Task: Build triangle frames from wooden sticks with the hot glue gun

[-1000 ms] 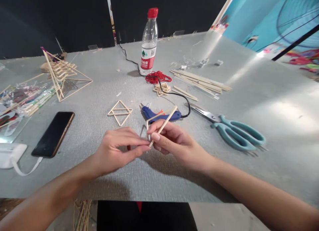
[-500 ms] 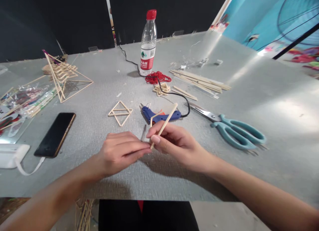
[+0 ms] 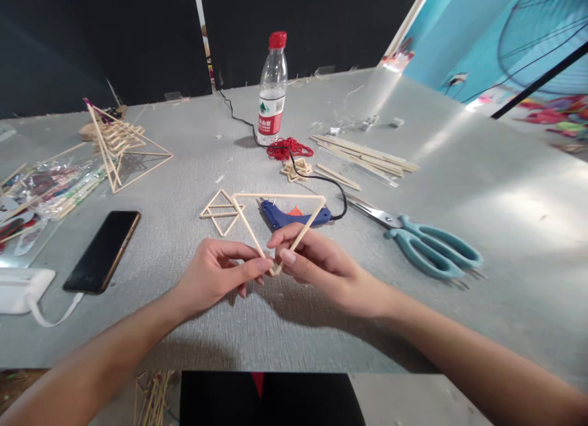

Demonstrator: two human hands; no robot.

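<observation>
Both my hands hold a triangle of thin wooden sticks (image 3: pixel 279 196) just above the grey table (image 3: pixel 459 187). My left hand (image 3: pixel 220 273) pinches its left stick near the bottom corner. My right hand (image 3: pixel 316 264) pinches the right stick at the same corner. The triangle faces me, its top edge level. Behind it lies a blue glue gun (image 3: pixel 294 216) with a black cord. A small flat stick figure of two joined triangles (image 3: pixel 221 210) rests to the left.
Teal scissors (image 3: pixel 427 241) lie at the right, with a bundle of sticks (image 3: pixel 362 153) behind them. A water bottle (image 3: pixel 272 89) and red string (image 3: pixel 289 149) stand at the back. A black phone (image 3: pixel 103 248) and a large stick frame (image 3: pixel 122 141) are at the left.
The stick triangle has turned from edge-on to flat toward me, so its whole outline shows. My left hand now pinches its left stick. Both hands stayed in place.
</observation>
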